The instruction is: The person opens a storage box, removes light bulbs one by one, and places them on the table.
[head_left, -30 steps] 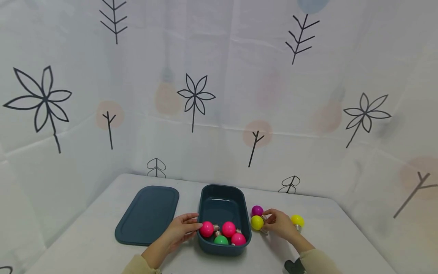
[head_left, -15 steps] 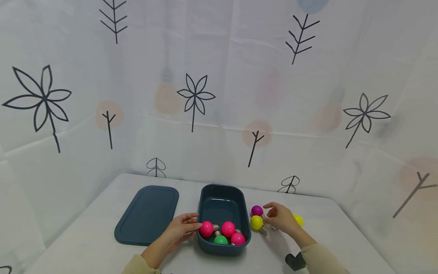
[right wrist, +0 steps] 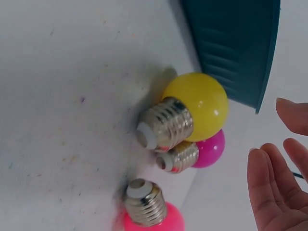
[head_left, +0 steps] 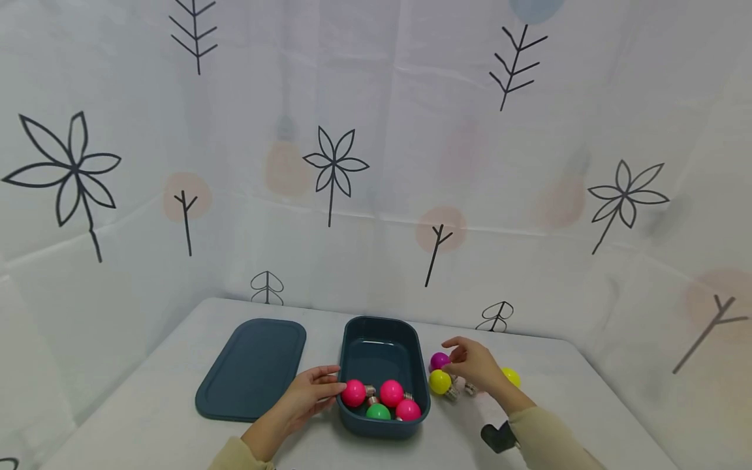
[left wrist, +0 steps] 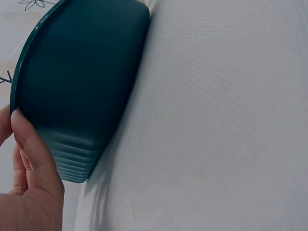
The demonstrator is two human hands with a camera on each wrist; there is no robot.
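Observation:
A dark teal box [head_left: 384, 427] holds three pink bulbs [head_left: 391, 393] and a green bulb [head_left: 378, 411] at its near end. My left hand [head_left: 310, 393] pinches the left rim of the box, with the rim between thumb and finger in the left wrist view. My right hand [head_left: 474, 363] hovers by the bulbs to the right of the box, thumb and fingers apart and holding nothing. Beneath it lie a yellow bulb [right wrist: 202, 106], a purple bulb [right wrist: 210, 150] and a pink bulb [right wrist: 159, 224]. The hand hides that pink one in the head view, except its metal base.
A flat teal lid [head_left: 252, 369] lies left of the box. Another yellow bulb [head_left: 511, 376] sits beyond my right wrist, partly covered. Beside my right sleeve shows a dark heart-like shape [head_left: 497, 437]. A patterned white cloth [head_left: 376, 163] hangs behind the white table [head_left: 158, 405].
My right hand has risen from the yellow and purple bulbs, moving away and slightly left, its thumb and fingers parting. The yellow bulb's base is uncovered. My left hand stays at the box rim.

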